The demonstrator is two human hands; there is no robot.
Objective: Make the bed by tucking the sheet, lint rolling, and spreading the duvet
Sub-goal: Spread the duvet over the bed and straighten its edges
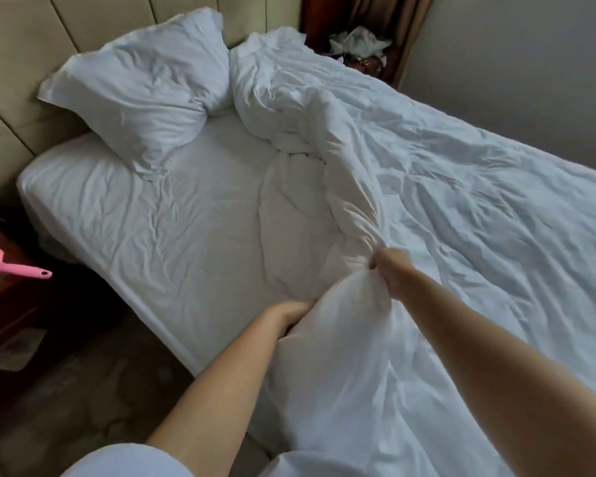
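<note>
Your left hand & right hand both have fingers curled tight into the crumpled white fabric duvet, bunched over the far half of the white fitted sheet; white rumpled pillow at the sheet's head; pink plastic lint-roller handle beside it; no writing legible.

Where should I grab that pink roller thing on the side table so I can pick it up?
Grab the lint roller by its pink handle, probably coming from the bed side. The handle pokes out past the edge of the nightstand toward the bed, free in the air, so fingers can wrap around it. Its white head end is cut off at the picture's edge.
</note>
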